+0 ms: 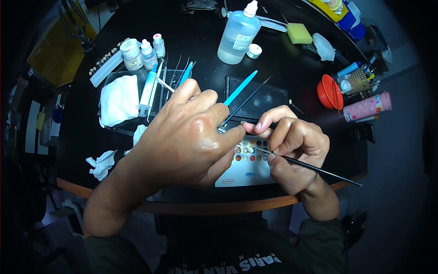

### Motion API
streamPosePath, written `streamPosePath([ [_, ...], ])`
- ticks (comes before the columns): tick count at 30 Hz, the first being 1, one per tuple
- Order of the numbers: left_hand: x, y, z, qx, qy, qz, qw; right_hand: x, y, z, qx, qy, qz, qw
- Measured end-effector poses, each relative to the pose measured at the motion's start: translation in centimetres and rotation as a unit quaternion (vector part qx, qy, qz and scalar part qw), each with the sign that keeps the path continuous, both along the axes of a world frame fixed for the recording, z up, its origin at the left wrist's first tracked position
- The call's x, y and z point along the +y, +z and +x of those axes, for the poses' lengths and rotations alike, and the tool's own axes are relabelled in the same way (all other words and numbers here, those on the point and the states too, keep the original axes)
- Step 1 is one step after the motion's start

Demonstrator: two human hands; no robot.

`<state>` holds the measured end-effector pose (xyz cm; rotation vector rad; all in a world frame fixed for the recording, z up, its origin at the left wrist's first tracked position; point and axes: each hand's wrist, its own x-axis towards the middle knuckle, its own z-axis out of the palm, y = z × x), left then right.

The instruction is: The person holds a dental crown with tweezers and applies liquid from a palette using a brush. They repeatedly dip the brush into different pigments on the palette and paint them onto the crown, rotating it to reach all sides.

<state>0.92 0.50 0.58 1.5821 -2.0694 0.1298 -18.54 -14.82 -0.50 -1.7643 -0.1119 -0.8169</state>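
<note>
Both forearms (114,192) angled inward in the head view. The left hand (194,125), back upward with knuckles bent, pinched a small whitish piece (249,149) above a dotted white card (239,174). The right hand (299,144), fingers curled, pinched a thin black-handled tool (321,171), its tip near the piece.

- The left hand (198,130) hides its own palm.
- The pale piece (249,149) is too small to identify.
- The dotted card (251,166) is partly hidden.
- The far bottle (236,34) has unreadable print.
- The near shirt (214,244) is cut off.
</note>
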Motion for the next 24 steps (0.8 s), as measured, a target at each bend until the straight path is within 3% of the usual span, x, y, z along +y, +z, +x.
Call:
streamPosePath([
  [24,0.11,0.02,0.08,0.002,-0.004,0.004,1.000,0.08,-0.29,-0.02,-0.007,-0.012,-0.021,1.000],
])
